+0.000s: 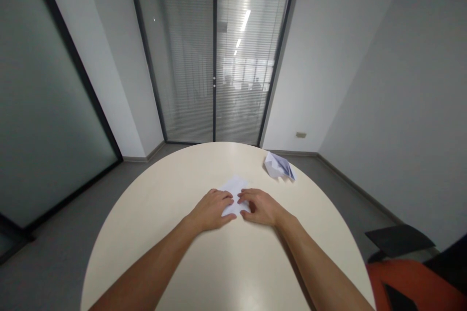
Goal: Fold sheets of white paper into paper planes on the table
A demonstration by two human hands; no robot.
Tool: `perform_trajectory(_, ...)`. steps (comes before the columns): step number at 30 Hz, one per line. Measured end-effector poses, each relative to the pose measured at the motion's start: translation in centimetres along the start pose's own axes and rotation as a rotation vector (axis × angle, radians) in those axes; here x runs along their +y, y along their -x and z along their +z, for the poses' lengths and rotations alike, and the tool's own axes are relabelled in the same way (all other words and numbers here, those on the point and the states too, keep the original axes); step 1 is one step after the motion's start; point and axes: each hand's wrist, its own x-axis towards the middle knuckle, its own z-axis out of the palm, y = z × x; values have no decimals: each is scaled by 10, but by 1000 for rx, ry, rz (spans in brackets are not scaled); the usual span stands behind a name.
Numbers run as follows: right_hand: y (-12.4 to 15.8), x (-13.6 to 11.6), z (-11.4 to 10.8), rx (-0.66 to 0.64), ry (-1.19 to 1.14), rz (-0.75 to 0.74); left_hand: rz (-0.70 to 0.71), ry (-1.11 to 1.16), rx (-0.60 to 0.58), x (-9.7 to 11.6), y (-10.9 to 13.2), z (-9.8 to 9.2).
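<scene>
A small sheet of white paper (234, 185), seemingly folded, lies on the round table in front of me. My left hand (215, 208) rests over its left side, fingers lightly bent and the thumb stretched out apart along the near edge. On the right side of the sheet, my right hand (260, 206) touches the paper with curved fingertips; a gap shows between thumb and forefinger. Both hands cover part of the sheet, so its full outline is hidden. Further off to the right sits a folded white paper piece (279, 166) with raised, pointed flaps.
The cream round table (153, 209) reaches to its curved far edge. An orange and black chair (412, 272) stands at the lower right. Beyond the table is a glass partition with blinds (189, 58), and a wall socket (301, 134) sits low on the wall.
</scene>
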Motion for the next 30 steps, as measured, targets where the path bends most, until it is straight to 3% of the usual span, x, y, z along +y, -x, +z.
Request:
perform_trajectory(16, 2, -2, -2, -9, 13, 28, 16, -26, 31, -3, 0, 4)
perform_trajectory(30, 0, 8, 1, 60, 50, 60, -93, 19, 25, -6, 3, 0)
